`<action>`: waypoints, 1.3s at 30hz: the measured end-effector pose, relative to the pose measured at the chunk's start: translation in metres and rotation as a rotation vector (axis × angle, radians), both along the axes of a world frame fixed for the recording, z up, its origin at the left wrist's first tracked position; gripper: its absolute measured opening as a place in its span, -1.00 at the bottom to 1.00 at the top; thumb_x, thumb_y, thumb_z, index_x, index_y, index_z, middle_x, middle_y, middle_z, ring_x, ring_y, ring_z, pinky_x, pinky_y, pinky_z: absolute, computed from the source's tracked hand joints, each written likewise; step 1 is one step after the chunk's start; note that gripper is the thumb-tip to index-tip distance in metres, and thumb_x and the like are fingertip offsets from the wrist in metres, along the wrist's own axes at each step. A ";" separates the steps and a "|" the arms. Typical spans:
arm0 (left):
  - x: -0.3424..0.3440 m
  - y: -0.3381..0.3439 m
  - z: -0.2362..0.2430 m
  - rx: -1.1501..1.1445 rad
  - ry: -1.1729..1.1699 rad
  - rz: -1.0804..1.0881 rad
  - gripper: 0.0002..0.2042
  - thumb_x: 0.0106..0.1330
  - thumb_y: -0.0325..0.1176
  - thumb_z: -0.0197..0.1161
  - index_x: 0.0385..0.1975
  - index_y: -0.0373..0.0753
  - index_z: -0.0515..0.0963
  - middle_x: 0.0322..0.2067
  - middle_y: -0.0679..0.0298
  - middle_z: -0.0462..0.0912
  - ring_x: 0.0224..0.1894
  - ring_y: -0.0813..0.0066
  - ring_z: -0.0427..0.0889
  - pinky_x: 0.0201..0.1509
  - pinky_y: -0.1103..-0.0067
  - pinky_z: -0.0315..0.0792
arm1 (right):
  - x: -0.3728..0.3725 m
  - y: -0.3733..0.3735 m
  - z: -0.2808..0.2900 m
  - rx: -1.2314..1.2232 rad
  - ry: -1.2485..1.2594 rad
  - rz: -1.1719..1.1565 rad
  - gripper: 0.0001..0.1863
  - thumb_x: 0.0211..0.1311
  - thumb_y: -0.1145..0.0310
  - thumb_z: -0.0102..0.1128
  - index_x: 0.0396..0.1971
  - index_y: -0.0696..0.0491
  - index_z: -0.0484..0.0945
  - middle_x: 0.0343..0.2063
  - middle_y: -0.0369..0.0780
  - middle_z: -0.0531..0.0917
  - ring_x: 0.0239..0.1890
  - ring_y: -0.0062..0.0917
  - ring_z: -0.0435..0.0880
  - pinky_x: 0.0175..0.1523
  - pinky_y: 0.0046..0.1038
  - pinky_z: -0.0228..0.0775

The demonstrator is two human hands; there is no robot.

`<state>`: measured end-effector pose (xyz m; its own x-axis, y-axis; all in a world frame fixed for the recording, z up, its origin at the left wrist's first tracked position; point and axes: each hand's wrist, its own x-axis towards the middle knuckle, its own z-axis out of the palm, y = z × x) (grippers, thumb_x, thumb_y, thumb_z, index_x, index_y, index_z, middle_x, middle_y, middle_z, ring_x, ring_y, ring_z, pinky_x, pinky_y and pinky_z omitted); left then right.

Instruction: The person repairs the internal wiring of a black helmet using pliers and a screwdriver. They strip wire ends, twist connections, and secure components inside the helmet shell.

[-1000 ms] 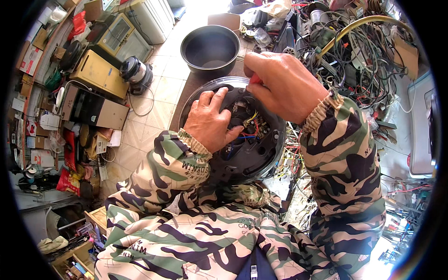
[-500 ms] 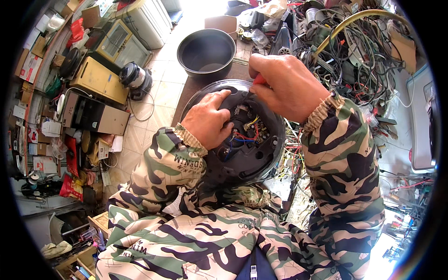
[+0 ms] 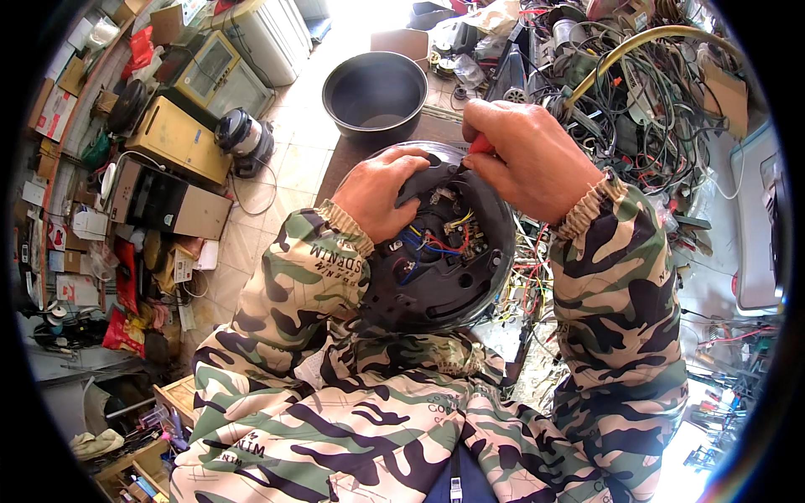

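Note:
A round black appliance base [image 3: 436, 289], with its underside facing up, rests in front of my body. Inside its central opening, red, blue and yellow wires [image 3: 449, 239] run beside a small circuit board. My left hand [image 3: 381, 191] grips the far left part of the base, fingers curled over the black plastic and thumb at the opening. My right hand [image 3: 532, 155] is closed around a red-handled screwdriver [image 3: 481, 146] over the far right edge of the base. Its dark shaft points down at the rim; the fingers hide most of the handle, and the tip is hard to make out.
Beyond the base, a black inner pot [image 3: 375, 94] stands on a brown board [image 3: 342, 163]. Tangled cables [image 3: 646, 101] heap up at the right. A glass-jar appliance [image 3: 243, 138] stands on the tiled floor [image 3: 289, 159] at the left, near boxy appliances [image 3: 180, 142].
The base has shifted slightly right. My left hand has moved right with it, its fingers now curled more over the plastic. My right hand, still around the screwdriver, has moved a little right.

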<state>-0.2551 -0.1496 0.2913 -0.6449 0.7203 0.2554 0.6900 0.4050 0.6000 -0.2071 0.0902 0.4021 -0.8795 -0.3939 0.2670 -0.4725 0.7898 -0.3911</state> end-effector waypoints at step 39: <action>0.031 0.073 0.021 -0.133 0.082 -0.193 -0.44 0.11 -0.50 0.49 0.18 -0.34 0.56 0.20 -0.01 0.61 0.25 -0.06 0.61 0.36 0.26 0.51 | 0.169 -0.014 -0.152 -0.188 0.241 -1.124 -0.56 0.26 0.21 0.52 0.02 0.15 0.63 -0.23 -0.03 0.63 -0.31 -0.08 0.74 -0.28 -0.11 0.61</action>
<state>-0.2237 -0.0766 0.3124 -0.4731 0.8590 0.1957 0.8063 0.3327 0.4890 -0.0382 0.0757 0.2506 -0.6265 0.6390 0.4464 0.3792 0.7502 -0.5418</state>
